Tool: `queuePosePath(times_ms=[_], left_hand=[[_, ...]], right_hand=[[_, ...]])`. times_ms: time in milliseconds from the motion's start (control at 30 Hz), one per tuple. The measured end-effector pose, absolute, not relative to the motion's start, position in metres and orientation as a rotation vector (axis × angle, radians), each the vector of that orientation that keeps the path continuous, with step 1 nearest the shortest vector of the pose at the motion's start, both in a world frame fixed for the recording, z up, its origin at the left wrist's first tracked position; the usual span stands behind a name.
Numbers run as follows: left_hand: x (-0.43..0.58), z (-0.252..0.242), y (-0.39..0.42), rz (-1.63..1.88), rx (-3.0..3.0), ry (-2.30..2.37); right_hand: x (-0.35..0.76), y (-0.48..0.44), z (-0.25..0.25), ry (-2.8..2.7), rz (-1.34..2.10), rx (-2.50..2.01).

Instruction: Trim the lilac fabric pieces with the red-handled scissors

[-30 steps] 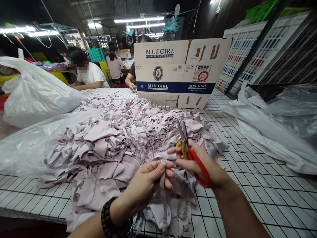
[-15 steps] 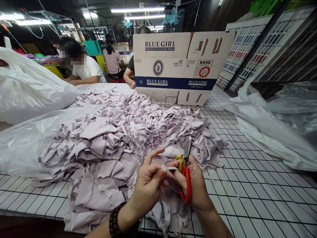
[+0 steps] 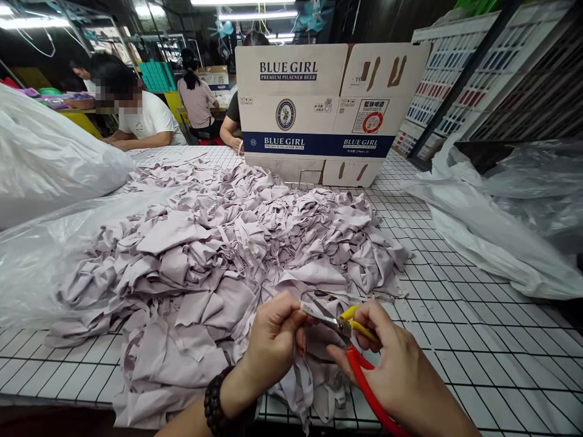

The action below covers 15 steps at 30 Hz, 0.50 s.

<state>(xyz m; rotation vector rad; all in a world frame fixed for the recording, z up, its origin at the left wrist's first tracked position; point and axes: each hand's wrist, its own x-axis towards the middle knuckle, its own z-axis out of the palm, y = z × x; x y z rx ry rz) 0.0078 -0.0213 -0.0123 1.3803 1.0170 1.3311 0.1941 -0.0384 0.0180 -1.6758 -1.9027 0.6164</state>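
Note:
My left hand (image 3: 276,337), with a dark beaded bracelet at the wrist, pinches the end of a pale fabric strap (image 3: 308,308). My right hand (image 3: 387,352) is closed round scissors (image 3: 359,358) with red and yellow handles. Their blades (image 3: 327,317) point left and lie right at the strap by my left fingertips. Whether the blades are parted around it is hard to make out. Below both hands hangs more pale lilac fabric (image 3: 296,388). A big heap of lilac cloth pieces (image 3: 195,255) spreads over the table just beyond my hands.
A flattened beer carton (image 3: 314,115) stands upright behind the heap. Clear plastic bags (image 3: 59,158) lie at the left, a white plastic bag (image 3: 483,224) at the right on the grid-patterned table (image 3: 450,340). Several people (image 3: 150,118) sit further back.
The scissors have swung from pointing up to pointing left, and their blades have come to the strap. My right hand has turned and moved slightly right; my left hand still pinches the strap.

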Motion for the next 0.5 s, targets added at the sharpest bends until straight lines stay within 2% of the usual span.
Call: queuePosePath(times_ms=[233, 500], left_hand=[[0.0054, -0.0093, -0.0228, 1.343, 1.639, 1.098], [0.0009, -0.0105, -0.0239, 1.274, 1.607, 1.102]], right_hand=[[0.1855, -0.0383, 0.0143, -2.064, 0.381, -1.676], [0.1866, -0.0364, 0.0162, -2.135, 0.272, -1.628]])
